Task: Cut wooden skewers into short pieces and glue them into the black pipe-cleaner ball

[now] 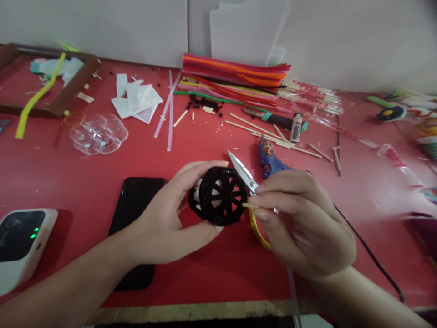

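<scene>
My left hand (164,218) grips a round black spoked wheel-like craft piece (213,196) between thumb and fingers. White bits show inside it through the gaps. My right hand (300,218) pinches a short pale-yellow stick (251,206), whose tip is at the right rim of the black piece. Yellow-handled scissors (241,167) appear just behind the right fingertips, partly hidden by them; whether they lie on the table is hard to tell. Beyond the right hand lies a blue glue gun (271,159), its back end covered by the hand.
A black phone (136,200) lies under my left forearm, with a white device (30,241) left of it. Further back are a clear plastic palette (99,134), white paper pieces (136,102), colourful pipe cleaners (235,73), thin wooden sticks (273,136) and a brown frame (73,86).
</scene>
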Available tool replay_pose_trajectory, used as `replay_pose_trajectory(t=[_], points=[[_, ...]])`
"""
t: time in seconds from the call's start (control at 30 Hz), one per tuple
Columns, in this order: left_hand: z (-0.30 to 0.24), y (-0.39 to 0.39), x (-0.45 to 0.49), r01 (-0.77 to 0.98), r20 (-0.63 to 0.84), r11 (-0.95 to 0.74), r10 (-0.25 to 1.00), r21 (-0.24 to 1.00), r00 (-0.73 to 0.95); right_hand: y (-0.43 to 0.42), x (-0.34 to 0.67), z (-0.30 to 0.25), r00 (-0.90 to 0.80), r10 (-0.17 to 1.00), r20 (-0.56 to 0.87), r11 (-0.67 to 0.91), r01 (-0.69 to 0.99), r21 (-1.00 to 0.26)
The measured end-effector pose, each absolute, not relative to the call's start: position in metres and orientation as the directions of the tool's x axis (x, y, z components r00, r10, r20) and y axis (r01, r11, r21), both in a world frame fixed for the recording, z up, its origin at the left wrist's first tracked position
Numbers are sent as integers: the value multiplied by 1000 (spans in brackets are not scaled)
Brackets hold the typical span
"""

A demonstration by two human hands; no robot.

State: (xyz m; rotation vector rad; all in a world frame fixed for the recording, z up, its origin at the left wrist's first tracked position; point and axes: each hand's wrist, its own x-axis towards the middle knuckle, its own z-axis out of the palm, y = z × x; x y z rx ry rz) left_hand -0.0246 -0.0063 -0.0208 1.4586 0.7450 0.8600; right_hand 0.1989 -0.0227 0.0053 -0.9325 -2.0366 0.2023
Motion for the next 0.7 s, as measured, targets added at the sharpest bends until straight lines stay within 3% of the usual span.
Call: replay_pose_trajectory(t=[0.17, 0.37, 0.7], points=[[-18, -6, -22, -36, 89, -82, 882, 996, 463, -23, 203, -4, -250, 725, 642, 675, 444, -589], [-18, -6, -19, -102, 89, -40, 838, 994, 538, -24, 204, 1, -284, 654, 701, 717, 529, -455], [-18, -4, -19, -67, 82, -54, 835, 996, 544, -23, 198, 8, -307, 638, 706, 725, 549, -416]])
